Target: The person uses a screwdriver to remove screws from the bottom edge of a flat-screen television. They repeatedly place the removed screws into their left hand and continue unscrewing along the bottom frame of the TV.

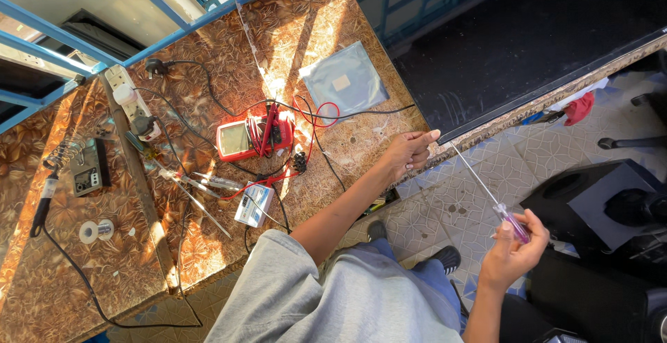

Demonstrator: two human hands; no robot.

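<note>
My right hand (513, 249) is closed around the clear purple handle of a long thin screwdriver (479, 187). Its shaft points up and left, and the tip sits close to the lower edge of a large black flat panel (542, 44). My left hand (410, 152) rests on the edge of the brown patterned table (208, 246), fingertips beside the panel's corner, holding nothing. My grey-sleeved arm reaches across from the lower middle.
On the table lie a red multimeter (250, 137) with tangled red and black leads, a white power strip (132, 103), a grey foil bag (344, 79), a small white box (253, 204), a solder spool (94, 230) and a soldering iron stand (62, 155). A black speaker (597, 197) stands on the tiled floor.
</note>
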